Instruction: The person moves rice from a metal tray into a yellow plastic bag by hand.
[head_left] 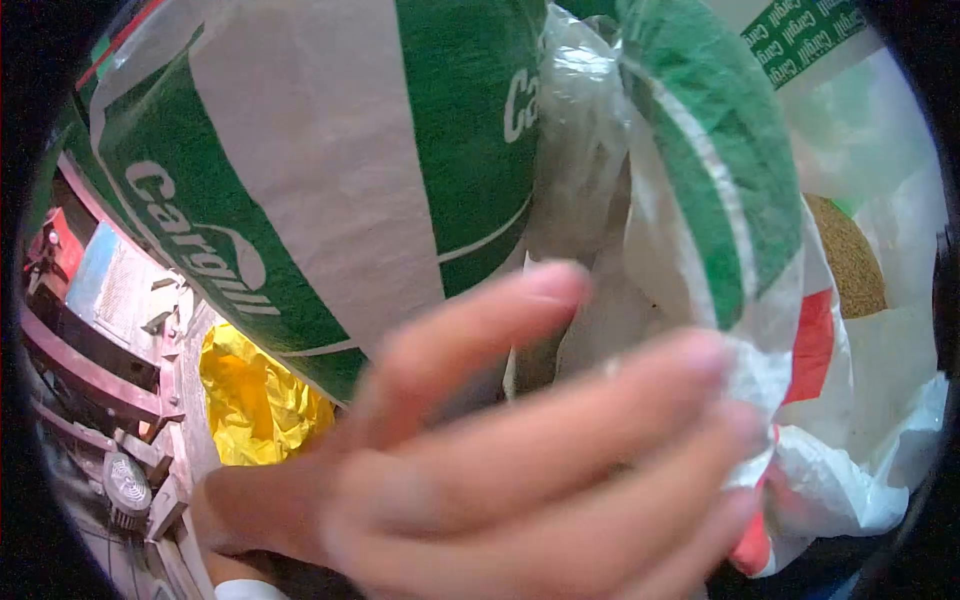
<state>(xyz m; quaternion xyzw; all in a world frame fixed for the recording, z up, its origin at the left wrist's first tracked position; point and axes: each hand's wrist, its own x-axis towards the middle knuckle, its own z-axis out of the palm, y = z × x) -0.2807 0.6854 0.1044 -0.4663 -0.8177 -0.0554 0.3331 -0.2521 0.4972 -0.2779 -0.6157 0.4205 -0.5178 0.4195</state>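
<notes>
My left hand [540, 470] reaches in from the lower left, blurred by motion. Its fingers stretch to the right and stand apart from the raised upper digit. The fingertips overlap the crumpled white edge of an open woven sack [755, 375] with green and red bands. Behind the hand bulges a large green-and-white sack [300, 130] printed "Cargill". Clear crinkled plastic [585, 120] rises between the two. Brown granules [850, 255] show at the right, beside the open sack. My right hand is out of view.
A crumpled yellow sheet [260, 395] lies below the large sack at left. Beyond it are reddish metal bars [90, 370] and a small ridged metal part [127, 485]. Another sack printed with green lettering [810, 40] stands at upper right.
</notes>
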